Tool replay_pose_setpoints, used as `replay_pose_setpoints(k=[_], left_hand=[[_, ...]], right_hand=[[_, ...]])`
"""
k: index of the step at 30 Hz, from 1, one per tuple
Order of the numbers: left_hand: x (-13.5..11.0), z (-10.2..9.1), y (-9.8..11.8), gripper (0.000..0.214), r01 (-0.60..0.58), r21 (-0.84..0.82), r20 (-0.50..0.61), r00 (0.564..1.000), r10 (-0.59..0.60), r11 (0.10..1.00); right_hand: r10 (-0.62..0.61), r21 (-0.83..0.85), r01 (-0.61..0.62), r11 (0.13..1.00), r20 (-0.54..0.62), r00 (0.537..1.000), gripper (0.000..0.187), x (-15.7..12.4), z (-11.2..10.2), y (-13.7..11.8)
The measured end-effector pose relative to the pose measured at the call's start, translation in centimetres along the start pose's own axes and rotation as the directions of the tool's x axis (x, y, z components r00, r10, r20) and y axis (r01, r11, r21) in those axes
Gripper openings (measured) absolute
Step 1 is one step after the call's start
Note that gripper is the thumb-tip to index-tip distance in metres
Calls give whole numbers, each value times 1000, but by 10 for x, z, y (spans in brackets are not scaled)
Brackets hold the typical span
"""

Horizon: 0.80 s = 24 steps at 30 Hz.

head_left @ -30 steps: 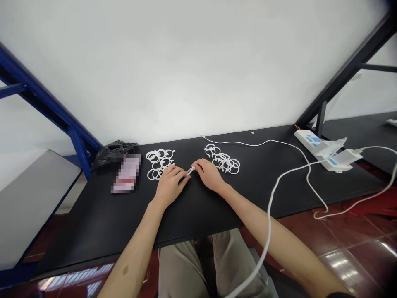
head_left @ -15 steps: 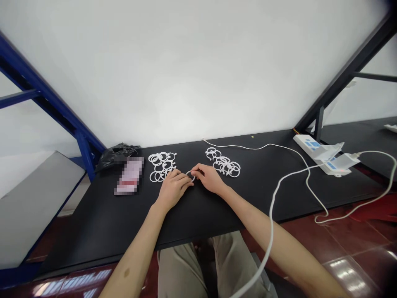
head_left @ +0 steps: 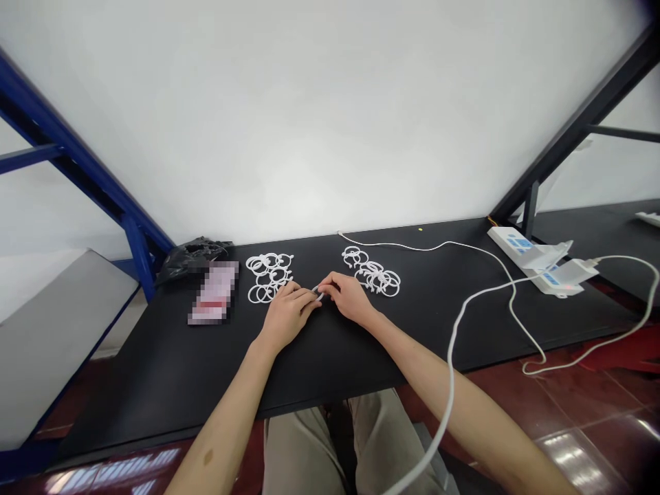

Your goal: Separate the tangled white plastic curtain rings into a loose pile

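Observation:
My left hand [head_left: 286, 314] and my right hand [head_left: 348, 296] meet at the middle of the black table [head_left: 392, 344], fingertips pinched on one small white plastic ring [head_left: 318, 294]. Most of that ring is hidden by the fingers. A group of several white rings [head_left: 268, 276] lies flat just beyond my left hand. Another heap of white rings [head_left: 374, 272] lies just beyond my right hand, more tangled.
A blurred pink packet [head_left: 214, 293] and a crumpled black bag [head_left: 193, 254] lie at the left. A white cable [head_left: 454, 323] runs across the right half to white power strips [head_left: 539, 261]. Blue frame bars [head_left: 134, 237] stand at left, dark bars at right.
The ring between my fingers showed as an open loop half a second ago; now the fingers are closer together and cover most of it. Both hands stay in place.

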<state>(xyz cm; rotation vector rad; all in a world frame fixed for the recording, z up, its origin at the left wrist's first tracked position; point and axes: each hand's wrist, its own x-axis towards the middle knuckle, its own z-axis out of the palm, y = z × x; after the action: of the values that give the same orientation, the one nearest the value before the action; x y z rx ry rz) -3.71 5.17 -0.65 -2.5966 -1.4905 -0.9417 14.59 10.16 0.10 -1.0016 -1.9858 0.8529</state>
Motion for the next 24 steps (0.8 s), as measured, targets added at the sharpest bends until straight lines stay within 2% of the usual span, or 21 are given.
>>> replay_pose_setpoints(k=[17, 24], left_hand=[[2, -3, 5, 19, 20, 2, -60, 998, -20, 1000], [1, -1, 3, 17, 37, 22, -70, 997, -35, 999]], right_hand=[[-23, -9, 23, 1000, -17, 1000, 10, -1, 2, -2], [-23, 55, 25, 998, -30, 999, 16, 0, 4, 4]])
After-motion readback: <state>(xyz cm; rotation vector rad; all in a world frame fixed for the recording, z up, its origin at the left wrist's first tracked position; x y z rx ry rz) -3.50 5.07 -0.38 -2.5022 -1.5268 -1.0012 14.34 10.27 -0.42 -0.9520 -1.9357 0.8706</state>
